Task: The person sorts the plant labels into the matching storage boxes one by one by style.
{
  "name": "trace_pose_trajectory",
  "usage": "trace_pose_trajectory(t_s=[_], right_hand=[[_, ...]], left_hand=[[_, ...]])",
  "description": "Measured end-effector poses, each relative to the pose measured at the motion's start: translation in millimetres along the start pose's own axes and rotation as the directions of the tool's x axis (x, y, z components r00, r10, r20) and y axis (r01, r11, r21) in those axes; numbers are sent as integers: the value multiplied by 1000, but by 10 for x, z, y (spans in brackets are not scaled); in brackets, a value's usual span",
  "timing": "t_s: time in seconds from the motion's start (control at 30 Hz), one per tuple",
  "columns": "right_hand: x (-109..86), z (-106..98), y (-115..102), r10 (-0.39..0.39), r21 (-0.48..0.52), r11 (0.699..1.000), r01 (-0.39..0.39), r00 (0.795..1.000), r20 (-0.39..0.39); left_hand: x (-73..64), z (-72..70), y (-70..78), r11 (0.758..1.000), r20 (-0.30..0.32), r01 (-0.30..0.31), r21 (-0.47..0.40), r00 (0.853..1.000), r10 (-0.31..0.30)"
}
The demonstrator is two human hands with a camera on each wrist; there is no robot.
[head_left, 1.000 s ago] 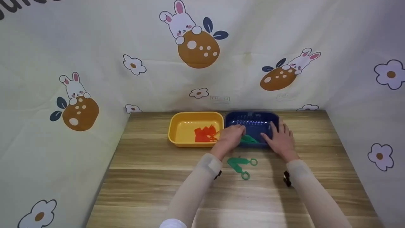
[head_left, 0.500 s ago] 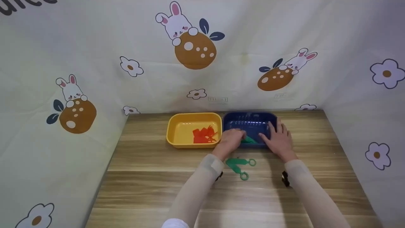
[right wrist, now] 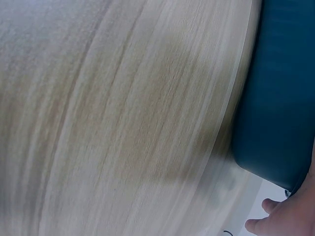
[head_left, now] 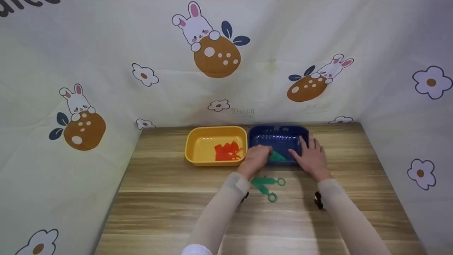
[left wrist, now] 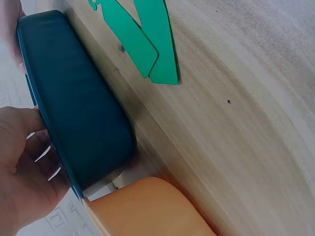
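Observation:
My left hand reaches over the near left side of a dark blue bin, fingers bent down inside its rim. Beside those fingers lies flat green plastic on the bin's floor. The left fingertips are hidden, so I cannot tell whether they pinch it. In the left wrist view the left hand hangs over the blue rim with gaps between its fingers. My right hand rests at the bin's right side, fingers spread along the rim. On the wooden table in front lie two flat green strips with ring ends, overlapping.
A yellow bin stands against the blue bin's left side, with flat red pieces in its near right part. A cloth printed with rabbits and flowers rises behind the wooden table and along both sides.
The whole head view has shifted slightly left. My left hand has sunk a little deeper into the blue bin, and the green plastic beside it lies flatter. The right hand stays at the rim.

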State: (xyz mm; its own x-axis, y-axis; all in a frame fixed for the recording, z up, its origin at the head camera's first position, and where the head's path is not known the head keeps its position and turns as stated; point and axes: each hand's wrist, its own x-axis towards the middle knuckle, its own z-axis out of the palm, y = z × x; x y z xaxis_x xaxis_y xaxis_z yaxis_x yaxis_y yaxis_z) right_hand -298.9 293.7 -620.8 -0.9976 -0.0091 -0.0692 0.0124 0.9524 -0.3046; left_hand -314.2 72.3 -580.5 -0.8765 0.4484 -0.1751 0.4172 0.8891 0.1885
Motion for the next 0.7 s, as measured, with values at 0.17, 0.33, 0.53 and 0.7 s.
trace_pose_trajectory(t_s=[0.17,0.33,0.53,0.7], right_hand=[[-7,3,-18,-3,7,1000,3,1000,-2],[-26,-2,-22,-16,15,1000,16,1000,-12],[-31,-14,-9,-19,34,999,20,1000,-11],[-13,-8,8,-20,54,998,20,1000,-11]], left_hand=[[-36,6,-5,1000,-13,-11,27,1000,11],[-96,-12,-15,999,-34,-22,32,999,23],[-147,-43,-39,998,-66,-51,44,996,53],[-208,-81,-51,997,-89,-69,40,993,72]])
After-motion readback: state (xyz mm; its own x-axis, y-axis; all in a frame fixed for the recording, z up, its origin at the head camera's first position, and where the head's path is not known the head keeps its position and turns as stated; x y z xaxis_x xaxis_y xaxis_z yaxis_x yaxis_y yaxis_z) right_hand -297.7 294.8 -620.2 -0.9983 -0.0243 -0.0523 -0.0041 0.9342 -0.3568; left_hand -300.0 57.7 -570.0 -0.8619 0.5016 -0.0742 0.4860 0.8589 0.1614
